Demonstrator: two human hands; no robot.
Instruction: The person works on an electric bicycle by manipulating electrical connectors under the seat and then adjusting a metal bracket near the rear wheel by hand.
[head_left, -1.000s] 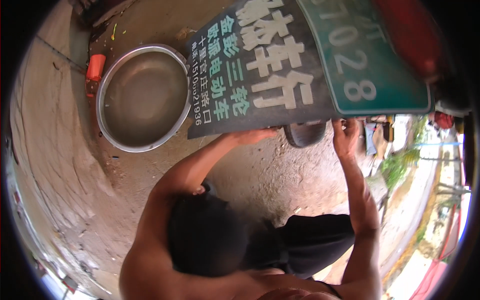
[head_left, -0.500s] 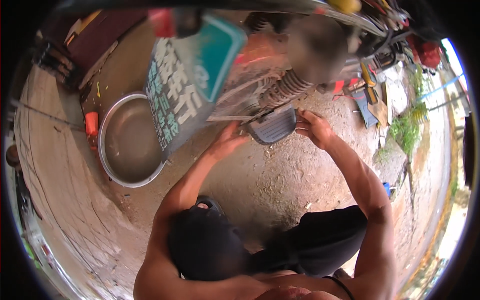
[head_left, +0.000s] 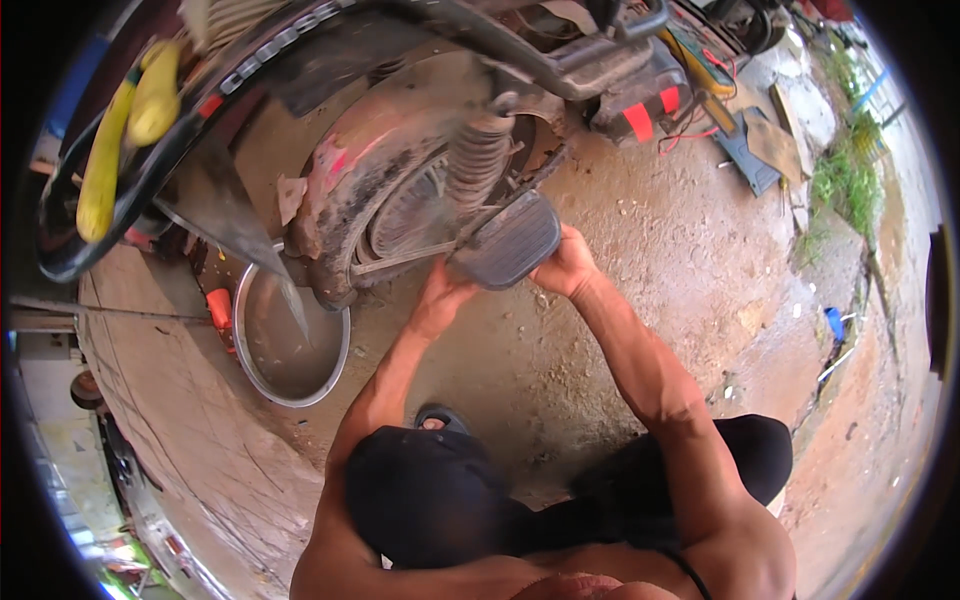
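A dark ribbed footrest (head_left: 511, 240) juts toward me from the side of a dusty two-wheeler, just below its coiled spring shock absorber (head_left: 480, 160). My left hand (head_left: 445, 297) is closed at the footrest's near left edge, its fingers partly tucked under the pad. At the pad's right end, my right hand (head_left: 566, 265) grips the edge, with its fingertips hidden beneath. Behind the footrest is the spoked rear wheel (head_left: 405, 215).
A metal basin (head_left: 347, 345) of murky water stands at left beside an orange object (head_left: 219, 307). Yellow-handled tools (head_left: 105, 165) hang on the black frame bar at upper left. A multimeter (head_left: 697, 62) and a flat grey case (head_left: 750, 160) lie at upper right.
My view has shifted, bringing the wheel and frame bar into sight. My right hand has closed in on the footrest's right end; my left has moved under its near left edge.
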